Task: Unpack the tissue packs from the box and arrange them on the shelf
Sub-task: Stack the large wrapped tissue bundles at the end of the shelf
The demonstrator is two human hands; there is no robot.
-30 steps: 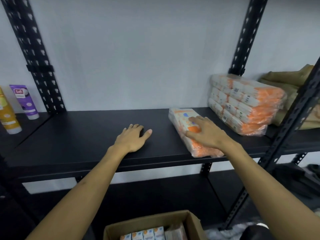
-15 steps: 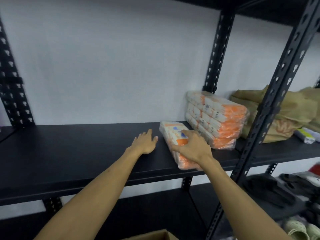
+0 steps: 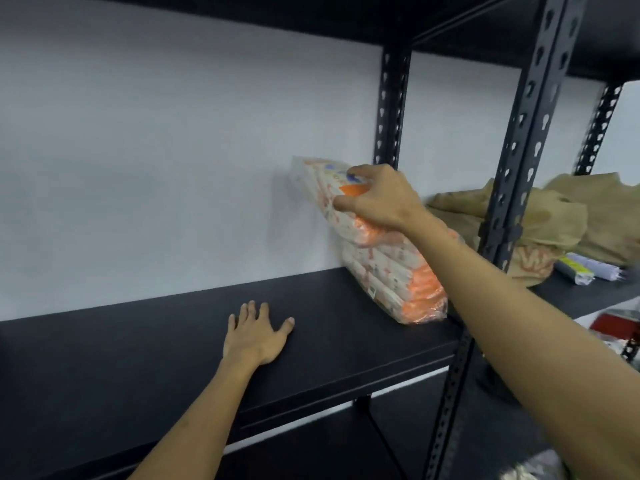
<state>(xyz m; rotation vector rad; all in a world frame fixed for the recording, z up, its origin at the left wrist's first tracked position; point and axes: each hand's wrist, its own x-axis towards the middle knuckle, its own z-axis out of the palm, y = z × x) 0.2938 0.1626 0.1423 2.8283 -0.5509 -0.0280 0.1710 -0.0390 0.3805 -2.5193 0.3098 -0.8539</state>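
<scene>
An orange-and-white tissue pack is lifted off the black shelf, tilted up on top of the stack of tissue packs at the shelf's right end. My right hand grips the lifted pack from above. My left hand lies flat on the shelf board, fingers spread, holding nothing. The box is out of view.
Black perforated uprights stand right of the stack, one more behind it. Crumpled brown bags and a small packet lie on the neighbouring shelf. A shelf board runs overhead. A lower shelf shows beneath.
My right hand has picked the tissue pack up from the shelf board and raised it onto the stack at the right. The view has swung up and right; my left hand stays flat.
</scene>
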